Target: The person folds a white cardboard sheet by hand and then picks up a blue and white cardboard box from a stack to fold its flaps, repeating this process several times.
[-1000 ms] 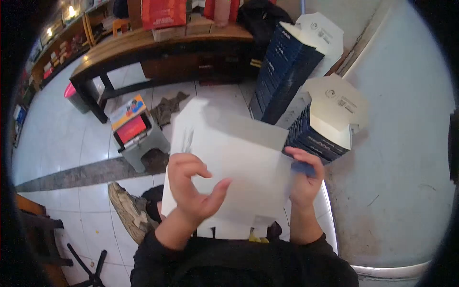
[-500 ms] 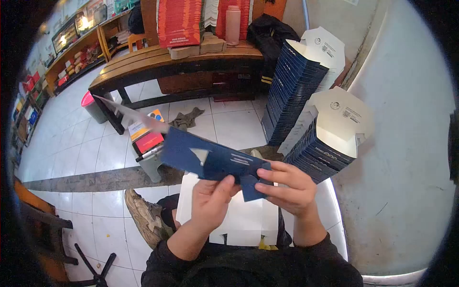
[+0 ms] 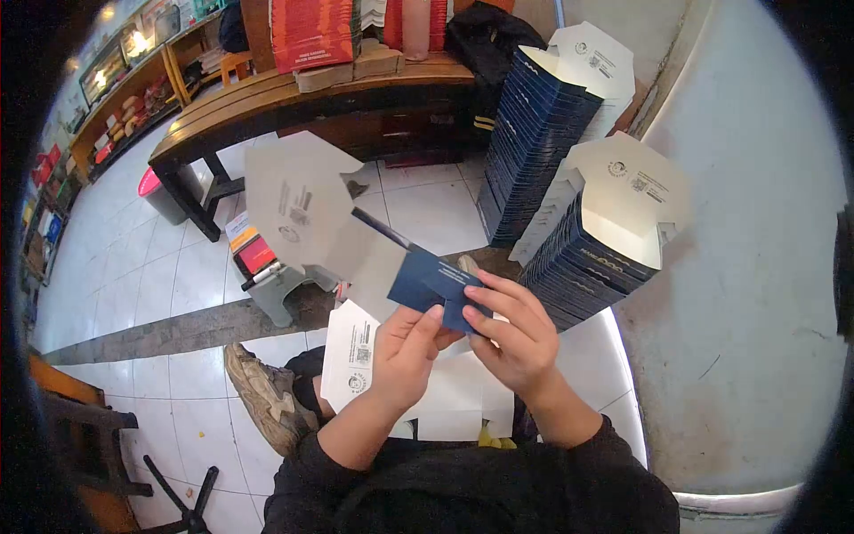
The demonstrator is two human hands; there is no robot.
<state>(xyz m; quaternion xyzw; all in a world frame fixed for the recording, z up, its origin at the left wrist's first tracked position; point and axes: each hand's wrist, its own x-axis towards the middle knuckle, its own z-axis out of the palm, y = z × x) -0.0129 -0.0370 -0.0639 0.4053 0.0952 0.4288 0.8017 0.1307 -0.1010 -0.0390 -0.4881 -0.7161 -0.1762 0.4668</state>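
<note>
A cardboard box piece, dark blue outside and white inside, is held up over the lap; its blue panel [image 3: 418, 283] faces up and its printed white flap [image 3: 298, 200] tilts to the upper left. My left hand [image 3: 407, 354] pinches the lower edge of the blue panel between thumb and fingers. At the panel's right end, my right hand [image 3: 519, 334] grips it with the fingers over the blue face. Beneath both hands, flat white cardboard [image 3: 458, 396] lies on the lap, with a printed flap showing at its left.
Two tall stacks of nested blue boxes [image 3: 538, 133] [image 3: 592, 258] stand at the right by the wall. A wooden bench [image 3: 267, 98] holds red packs and a dark jacket. A small grey stool [image 3: 271, 298] with items stands left of centre.
The held piece has turned so its white printed flap now shows at the upper left. Both hands have moved slightly up, still holding it. The camera view has shifted a little.
</note>
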